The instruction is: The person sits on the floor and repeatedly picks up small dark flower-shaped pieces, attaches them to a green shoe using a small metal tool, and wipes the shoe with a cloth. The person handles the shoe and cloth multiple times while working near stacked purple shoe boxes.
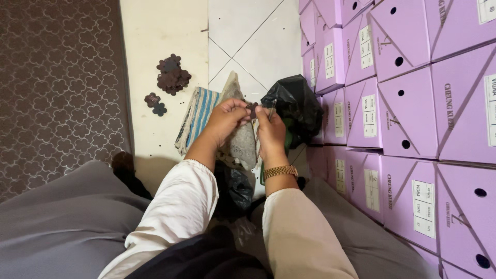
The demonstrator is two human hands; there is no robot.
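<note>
While your left hand [226, 118] pinches the small dark flower piece [252, 107], your right hand [269, 129] grasps a thin tool [272, 109] touching its right side

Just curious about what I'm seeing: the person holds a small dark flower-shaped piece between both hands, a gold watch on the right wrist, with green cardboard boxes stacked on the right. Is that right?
Nearly. The head view shows the stacked cardboard boxes are purple, not green. The rest holds: left hand and right hand pinch the small dark flower-shaped piece, with the gold watch on the right wrist.
</note>
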